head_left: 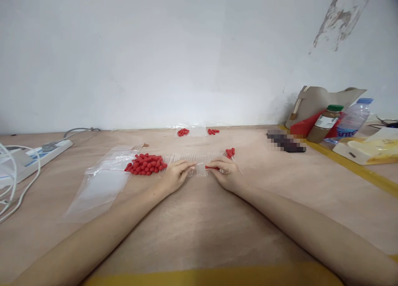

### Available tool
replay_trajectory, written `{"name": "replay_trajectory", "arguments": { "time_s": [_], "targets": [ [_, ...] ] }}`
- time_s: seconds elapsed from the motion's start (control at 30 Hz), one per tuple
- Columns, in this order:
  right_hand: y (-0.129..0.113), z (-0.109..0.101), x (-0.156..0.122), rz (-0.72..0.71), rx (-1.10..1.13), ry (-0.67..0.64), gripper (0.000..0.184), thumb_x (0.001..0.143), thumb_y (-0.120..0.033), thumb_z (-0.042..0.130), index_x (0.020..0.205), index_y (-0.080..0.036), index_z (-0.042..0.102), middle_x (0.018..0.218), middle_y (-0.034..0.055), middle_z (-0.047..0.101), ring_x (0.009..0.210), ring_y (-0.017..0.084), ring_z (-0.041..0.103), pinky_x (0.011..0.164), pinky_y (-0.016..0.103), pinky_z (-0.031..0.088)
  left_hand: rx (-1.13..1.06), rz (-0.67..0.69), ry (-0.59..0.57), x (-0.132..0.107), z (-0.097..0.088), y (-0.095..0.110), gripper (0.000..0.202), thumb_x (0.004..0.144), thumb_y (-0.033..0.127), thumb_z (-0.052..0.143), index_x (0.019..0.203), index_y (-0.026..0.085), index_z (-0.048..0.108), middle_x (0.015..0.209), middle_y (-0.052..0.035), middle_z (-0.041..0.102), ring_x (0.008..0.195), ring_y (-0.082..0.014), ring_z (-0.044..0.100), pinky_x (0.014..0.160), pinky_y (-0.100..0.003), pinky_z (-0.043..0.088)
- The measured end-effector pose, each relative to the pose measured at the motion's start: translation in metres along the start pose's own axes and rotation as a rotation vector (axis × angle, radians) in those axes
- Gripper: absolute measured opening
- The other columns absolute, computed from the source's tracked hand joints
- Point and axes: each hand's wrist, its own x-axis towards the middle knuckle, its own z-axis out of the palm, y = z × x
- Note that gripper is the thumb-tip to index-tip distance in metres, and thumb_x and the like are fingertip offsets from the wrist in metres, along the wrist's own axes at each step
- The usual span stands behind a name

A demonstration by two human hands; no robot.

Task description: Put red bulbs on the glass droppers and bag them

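My left hand pinches a thin whitish stick that points to the right. My right hand is closed on a small red rubbery piece, close to the stick's end; whether the two touch, I cannot tell. Under and behind both hands lies a row of thin clear sticks. Left of my left hand is a pile of red teardrop-shaped pieces. Just beyond my right hand are several red-tipped sticks, partly hidden by it.
Clear plastic bags lie at left, near a white power strip with cables. Bagged red pieces sit by the wall. At right are a dark, blurred-out object, a green-capped bottle, a water bottle and a tissue pack.
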Motion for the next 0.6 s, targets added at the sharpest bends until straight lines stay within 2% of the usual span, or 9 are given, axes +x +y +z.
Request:
{"name": "replay_trajectory", "arguments": {
  "time_s": [0.1, 0.3, 0.43, 0.6],
  "targets": [
    [0.0001, 0.0017, -0.0001, 0.024, -0.001, 0.033, 0.013, 0.079, -0.023, 0.053, 0.084, -0.023, 0.065, 0.08, 0.0041, 0.063, 0.074, 0.015, 0.058, 0.069, 0.029, 0.047, -0.016, -0.022, 0.011, 0.0017, 0.0003, 0.0015, 0.02, 0.086, 0.022, 0.048, 0.1, 0.018, 0.062, 0.087, -0.006, 0.066, 0.076, -0.0147, 0.061, 0.069, -0.026, 0.049],
    [0.0049, 0.0014, 0.0003, 0.186, -0.031, 0.048, 0.01, 0.078, -0.024, 0.055, 0.085, -0.02, 0.061, 0.08, 0.0039, 0.064, 0.074, 0.015, 0.058, 0.07, 0.03, 0.046, -0.017, -0.083, 0.06, 0.0041, 0.0015, 0.0063, 0.017, 0.086, 0.022, 0.048, 0.095, 0.017, 0.061, 0.087, -0.0056, 0.065, 0.078, -0.015, 0.06, 0.071, -0.027, 0.048],
    [0.0033, -0.0007, 0.0025, 0.256, -0.056, -0.019, 0.008, 0.076, -0.023, 0.056, 0.083, -0.019, 0.059, 0.08, 0.0024, 0.064, 0.075, 0.015, 0.058, 0.073, 0.031, 0.044, -0.021, -0.097, 0.049, 0.0039, 0.0014, 0.0079, 0.016, 0.086, 0.022, 0.048, 0.094, 0.017, 0.061, 0.087, -0.0054, 0.065, 0.08, -0.0154, 0.06, 0.072, -0.027, 0.047],
    [-0.0021, 0.0009, 0.0037, 0.248, 0.066, -0.075, 0.007, 0.077, -0.023, 0.055, 0.082, -0.019, 0.058, 0.076, 0.0014, 0.062, 0.071, 0.013, 0.057, 0.067, 0.027, 0.045, -0.02, -0.067, 0.017, 0.0026, 0.0034, 0.0067, 0.015, 0.085, 0.021, 0.049, 0.095, 0.018, 0.061, 0.087, -0.0049, 0.065, 0.078, -0.0152, 0.059, 0.072, -0.028, 0.047]
  ]
}}
